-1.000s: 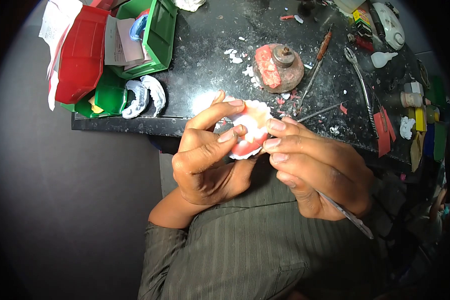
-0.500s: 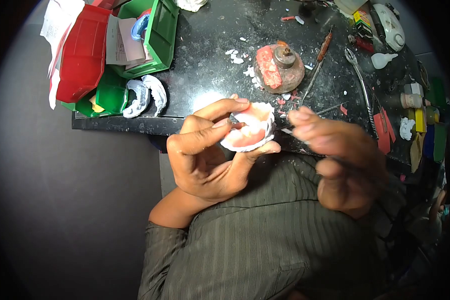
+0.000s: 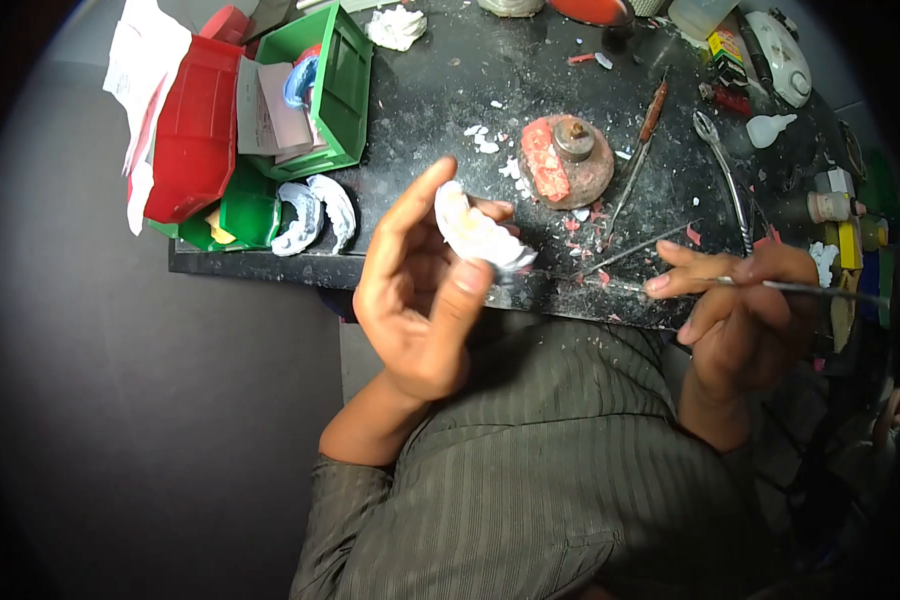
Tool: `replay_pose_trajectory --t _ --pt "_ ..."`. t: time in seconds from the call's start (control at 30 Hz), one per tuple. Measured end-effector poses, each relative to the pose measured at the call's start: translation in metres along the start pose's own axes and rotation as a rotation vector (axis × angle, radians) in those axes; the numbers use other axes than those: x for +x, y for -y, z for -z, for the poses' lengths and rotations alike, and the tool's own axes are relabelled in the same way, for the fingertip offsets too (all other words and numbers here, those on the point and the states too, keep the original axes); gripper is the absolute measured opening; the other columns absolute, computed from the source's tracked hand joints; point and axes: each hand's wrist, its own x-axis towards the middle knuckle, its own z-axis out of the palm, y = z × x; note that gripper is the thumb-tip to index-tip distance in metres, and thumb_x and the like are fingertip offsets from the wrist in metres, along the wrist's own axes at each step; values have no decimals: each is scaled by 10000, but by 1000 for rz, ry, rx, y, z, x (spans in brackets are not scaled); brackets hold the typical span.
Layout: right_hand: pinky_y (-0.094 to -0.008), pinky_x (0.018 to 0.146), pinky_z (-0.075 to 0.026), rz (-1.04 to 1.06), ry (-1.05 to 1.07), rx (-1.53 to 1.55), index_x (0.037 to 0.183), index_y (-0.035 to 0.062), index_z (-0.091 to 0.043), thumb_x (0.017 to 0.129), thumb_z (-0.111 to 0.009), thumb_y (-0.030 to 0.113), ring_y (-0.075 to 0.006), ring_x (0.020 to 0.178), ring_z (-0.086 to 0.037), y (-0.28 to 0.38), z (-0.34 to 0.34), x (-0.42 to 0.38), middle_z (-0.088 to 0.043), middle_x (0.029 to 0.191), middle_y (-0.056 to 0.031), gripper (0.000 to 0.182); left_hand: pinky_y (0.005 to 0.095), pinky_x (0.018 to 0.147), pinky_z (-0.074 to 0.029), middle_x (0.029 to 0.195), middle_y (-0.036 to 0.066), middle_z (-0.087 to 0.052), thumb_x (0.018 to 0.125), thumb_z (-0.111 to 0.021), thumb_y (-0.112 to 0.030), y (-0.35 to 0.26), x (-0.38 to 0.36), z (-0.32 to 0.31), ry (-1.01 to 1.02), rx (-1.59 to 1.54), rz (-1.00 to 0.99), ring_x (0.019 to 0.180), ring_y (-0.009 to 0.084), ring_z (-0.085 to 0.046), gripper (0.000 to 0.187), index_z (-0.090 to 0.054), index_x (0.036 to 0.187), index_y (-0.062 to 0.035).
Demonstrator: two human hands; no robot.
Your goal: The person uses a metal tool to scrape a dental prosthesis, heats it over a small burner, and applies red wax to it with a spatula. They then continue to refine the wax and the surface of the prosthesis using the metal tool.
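Note:
My left hand [image 3: 415, 300] is closed around a white dental cast [image 3: 473, 232], thumb on the near side and fingers behind. The cast is tilted, its toothed edge toward the right; it is brightly lit and slightly blurred. To the right, my right hand [image 3: 745, 310] grips a thin metal dental tool [image 3: 825, 290] between its fingers. The tool lies nearly level, one tip pointing left toward the cast but apart from it. A round, stained spirit burner [image 3: 592, 165] with a pink wax piece [image 3: 544, 160] against it stands beyond the hands.
A wooden-handled knife [image 3: 652, 115] and a metal instrument [image 3: 725, 180] lie on the dark bench [image 3: 420, 120]. White and pink scraps are scattered about. Red bin [image 3: 195, 130], green bin [image 3: 345, 95] and two curved impressions [image 3: 300, 220] sit at left. Bottles and boxes line the right.
My left hand has turned the cast, so its pink inside no longer shows. My right hand has moved right and down, away from the cast. The view has shifted slightly.

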Motion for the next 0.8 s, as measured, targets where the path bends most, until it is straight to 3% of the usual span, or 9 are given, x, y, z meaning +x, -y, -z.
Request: replay_pose_trajectory --t 0.07,0.2,0.37,0.5,0.6,0.63,0.73,0.77,0.8 --pt "-458 664 -618 3 -32 -18 1010 -25 -438 1024 -453 380 -233 541 -671 -6 3 4 -551 546 -63 406 357 869 -526 1185 242 -618 1006 -466 -138 1 9 -2 -56 -176 147 1026 271 -640 512 -330 1440 98" --pt "-436 709 -614 14 -88 -27 1001 -37 -469 1034 -457 325 -202 543 -666 -15 11 12 -509 493 -54 364 302 702 -509 1114 294 -644 1060 -276 -291 10 23 7 -82 -180 218 829 246 -637 497 -472 1319 85" --pt "-431 736 -612 49 -139 -51 1015 -53 -486 1047 -439 244 -191 551 -663 -33 27 13 -505 488 -62 302 278 593 -418 1034 271 -669 1077 -229 -326 23 43 20 -39 -165 143 712 213 -584 508 -554 1126 61" --pt "-437 730 -613 47 -184 -25 1002 -60 -507 1043 -452 207 -178 534 -653 -42 32 11 -498 496 -53 276 292 588 -401 930 210 -663 1079 -242 -376 22 63 13 -203 1 74 649 206 -529 541 -580 1027 44" --pt "-431 719 -616 30 -209 9 977 -68 -523 1035 -473 196 -162 523 -641 -43 34 9 -504 547 -55 275 252 548 -389 835 160 -634 1075 -286 -366 20 76 14 -197 344 -92 627 178 -518 539 -582 881 41" --pt "-426 712 -618 34 -200 15 971 -71 -527 1032 -481 197 -156 519 -637 -44 35 9 -508 567 -58 279 252 548 -389 835 160 -634 1075 -286 -366 23 81 14 -185 353 -87 627 178 -518 539 -582 881 41" --pt "-410 696 -621 45 -220 5 963 -73 -530 1027 -493 196 -138 518 -631 -44 37 7 -517 598 -60 279 276 585 -451 759 173 -625 1073 -278 -328 30 94 8 -178 560 -374 653 184 -536 519 -573 902 63" --pt "-410 696 -621 36 -234 9 963 -73 -530 1027 -493 196 -138 518 -631 -44 38 7 -517 598 -60 279 276 585 -451 759 173 -625 1073 -278 -328 29 96 8 -164 568 -368 653 184 -536 519 -573 902 63" --pt "-383 680 -621 38 -237 9 958 -72 -533 1023 -505 195 -134 515 -630 -44 39 7 -517 598 -60 276 280 592 -468 790 185 -620 1073 -276 -321 27 98 9 -77 652 -421 675 196 -553 516 -571 911 71"
